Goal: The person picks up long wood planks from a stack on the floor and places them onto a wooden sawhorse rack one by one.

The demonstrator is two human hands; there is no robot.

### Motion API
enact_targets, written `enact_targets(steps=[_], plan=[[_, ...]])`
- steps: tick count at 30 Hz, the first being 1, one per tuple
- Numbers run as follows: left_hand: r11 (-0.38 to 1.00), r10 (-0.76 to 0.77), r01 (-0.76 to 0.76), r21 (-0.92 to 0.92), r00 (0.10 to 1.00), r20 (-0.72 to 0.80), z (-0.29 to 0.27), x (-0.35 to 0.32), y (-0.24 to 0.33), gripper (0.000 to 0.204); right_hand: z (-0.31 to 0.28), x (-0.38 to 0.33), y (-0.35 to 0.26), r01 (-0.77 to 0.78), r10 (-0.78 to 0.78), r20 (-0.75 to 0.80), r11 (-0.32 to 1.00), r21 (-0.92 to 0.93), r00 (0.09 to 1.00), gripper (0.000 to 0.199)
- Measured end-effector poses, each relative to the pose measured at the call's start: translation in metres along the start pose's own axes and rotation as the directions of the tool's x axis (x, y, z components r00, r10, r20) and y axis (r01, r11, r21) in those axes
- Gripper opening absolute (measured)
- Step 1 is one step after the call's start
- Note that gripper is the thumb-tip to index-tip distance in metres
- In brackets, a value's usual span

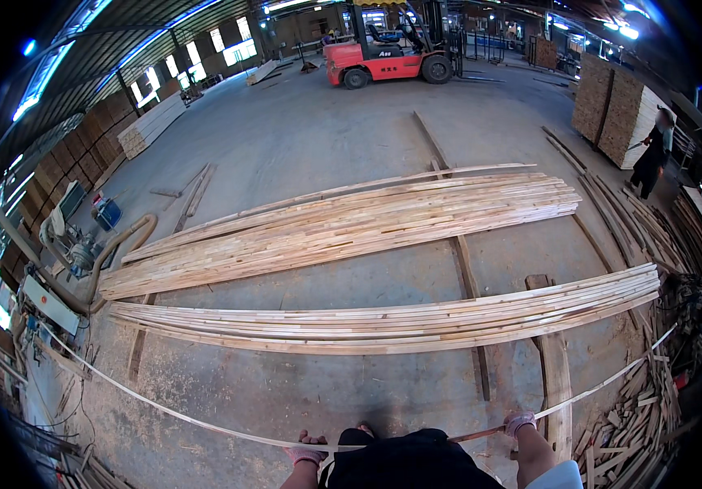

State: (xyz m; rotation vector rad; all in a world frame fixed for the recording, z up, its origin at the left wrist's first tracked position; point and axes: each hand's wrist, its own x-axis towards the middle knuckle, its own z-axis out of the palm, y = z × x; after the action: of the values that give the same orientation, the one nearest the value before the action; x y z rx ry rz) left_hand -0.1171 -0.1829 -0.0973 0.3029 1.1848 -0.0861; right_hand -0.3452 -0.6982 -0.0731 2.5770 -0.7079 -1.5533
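Observation:
A long, thin wooden strip (212, 426) stretches across in front of my body, bending up toward both rims of the view. My left hand (308, 451), in a pinkish glove, has its fingers curled up around the strip left of my body. Farther right, my right hand (519, 422), gloved too, is closed on the same strip. My dark clothing covers part of the strip's middle. Ahead on the floor lies a narrow bundle of long wooden strips (384, 324). Beyond it rests a wider layer of similar strips (351, 226).
Floor beams (467, 269) lie beneath the strips. Scrap wood (632, 424) piles up at lower right. A machine with a hose (82, 253) stands left, a red forklift (388, 67) far ahead. A person (654, 155) is near a stacked board pile (604, 110) at right.

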Motion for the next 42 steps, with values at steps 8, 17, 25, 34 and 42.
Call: enact_targets(steps=[8,17,25,34,42], plan=[[1.000,0.012,-0.011,0.014,1.000,-0.013,0.001,-0.003,0.003,0.073,-0.008,-0.006,-0.004,0.027,-0.027,-0.003,1.000,-0.005,1.000,0.027],[0.999,0.032,-0.033,0.028,0.999,0.013,0.004,-0.002,-0.004,0.067,0.001,0.007,0.005,0.037,-0.037,-0.011,0.999,-0.009,0.999,0.027],[0.988,-0.014,0.007,0.156,0.999,0.049,0.002,-0.005,-0.006,0.060,0.045,0.069,0.014,0.022,-0.034,0.100,0.992,0.122,0.994,0.037],[0.918,-0.381,0.185,0.352,0.659,0.648,-0.067,-0.004,-0.040,0.067,0.009,0.050,0.002,0.236,-0.212,-0.330,0.971,0.034,0.920,0.024],[0.906,-0.309,0.106,0.409,0.827,0.470,0.013,-0.099,-0.116,0.038,-0.021,0.034,0.009,0.484,-0.313,-0.865,0.870,-0.094,0.393,0.010]])
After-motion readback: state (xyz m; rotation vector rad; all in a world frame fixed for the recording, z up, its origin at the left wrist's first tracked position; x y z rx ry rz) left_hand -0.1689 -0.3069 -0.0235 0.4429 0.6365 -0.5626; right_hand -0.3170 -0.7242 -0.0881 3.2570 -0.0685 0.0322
